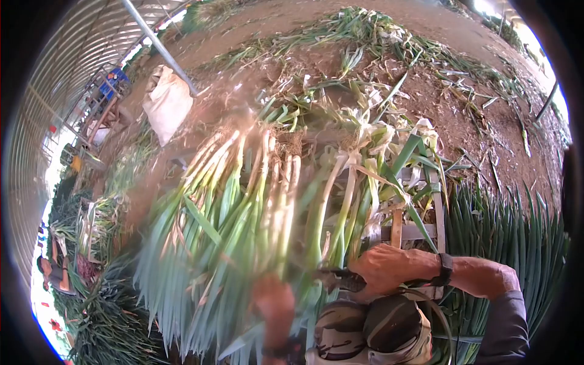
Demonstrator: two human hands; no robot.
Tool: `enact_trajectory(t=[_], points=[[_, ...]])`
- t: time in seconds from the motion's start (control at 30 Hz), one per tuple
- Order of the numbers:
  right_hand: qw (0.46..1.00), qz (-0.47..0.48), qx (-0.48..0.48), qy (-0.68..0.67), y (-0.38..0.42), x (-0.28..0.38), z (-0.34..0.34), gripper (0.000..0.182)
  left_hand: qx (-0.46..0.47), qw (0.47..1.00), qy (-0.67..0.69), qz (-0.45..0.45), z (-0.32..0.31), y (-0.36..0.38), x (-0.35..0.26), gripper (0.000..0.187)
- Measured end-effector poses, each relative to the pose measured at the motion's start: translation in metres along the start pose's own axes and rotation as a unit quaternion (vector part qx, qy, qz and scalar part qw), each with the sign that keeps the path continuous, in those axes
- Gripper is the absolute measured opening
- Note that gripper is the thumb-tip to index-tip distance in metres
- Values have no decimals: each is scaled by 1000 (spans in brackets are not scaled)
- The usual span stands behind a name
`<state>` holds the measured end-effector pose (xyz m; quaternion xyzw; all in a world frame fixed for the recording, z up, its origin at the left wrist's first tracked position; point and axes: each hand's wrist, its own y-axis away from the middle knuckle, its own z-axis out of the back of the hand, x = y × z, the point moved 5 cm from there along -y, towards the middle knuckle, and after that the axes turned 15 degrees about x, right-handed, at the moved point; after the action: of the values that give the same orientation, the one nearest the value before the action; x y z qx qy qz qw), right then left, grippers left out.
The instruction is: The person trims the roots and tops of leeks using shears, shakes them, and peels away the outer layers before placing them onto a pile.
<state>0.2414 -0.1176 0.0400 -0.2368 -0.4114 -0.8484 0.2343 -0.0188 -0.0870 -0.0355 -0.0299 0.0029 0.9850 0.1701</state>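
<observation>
Long green onions (228,201) lie side by side in front of me, roots pointing away and green tops toward me. My right hand (389,267), with a dark wristband, is closed around a dark hand tool (344,280); blur hides its exact kind. Smeared by motion, my left hand (274,301) is over the green leaves, and its fingers cannot be made out. Several onion stalks (334,207) with pale stems stand out between the hands and the roots. My knees in camouflage trousers (368,325) are just below the tool.
A slatted crate or frame (420,231) with peeled leaves on it is at my right. Upright green onions (499,243) stand beyond it. Leaf waste (377,36) litters the soil. A pale sack (168,103) leans by a metal pole (159,47). Another person (58,274) is at far left.
</observation>
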Motion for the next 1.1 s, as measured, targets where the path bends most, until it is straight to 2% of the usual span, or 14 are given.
enact_trajectory(t=[0.2, 0.3, 0.4, 0.57, 0.7, 0.77, 0.87, 1.0, 1.1], points=[[999, -3, 32, -35, 18, 17, 14, 55, 78, 986, 130, 70, -8, -21, 7, 40], [998, 40, -19, -32, 25, 21, 18, 54, 74, 981, 164, 72, -11, -38, 6, 40], [997, 45, -56, 23, 19, 13, 10, 56, 61, 977, 191, 70, -19, -51, 6, 41], [996, 6, -94, 8, 13, 1, 13, 57, 93, 959, 242, 111, -28, -53, 10, 43], [992, -63, -112, 19, 0, -13, 11, 56, 142, 961, 219, 90, -26, -60, 9, 46], [989, -63, -131, 12, -4, -22, 14, 53, 158, 962, 212, 72, -26, -61, 8, 48], [984, -68, -167, -4, -7, -27, 23, 50, 94, 978, 187, 0, -18, -60, 2, 49], [971, -90, -221, -22, -20, -40, 29, 47, 113, 976, 184, 16, -8, -61, -6, 47], [967, -119, -222, -36, -31, -50, 34, 49, 142, 969, 198, 27, 2, -62, -11, 48]])
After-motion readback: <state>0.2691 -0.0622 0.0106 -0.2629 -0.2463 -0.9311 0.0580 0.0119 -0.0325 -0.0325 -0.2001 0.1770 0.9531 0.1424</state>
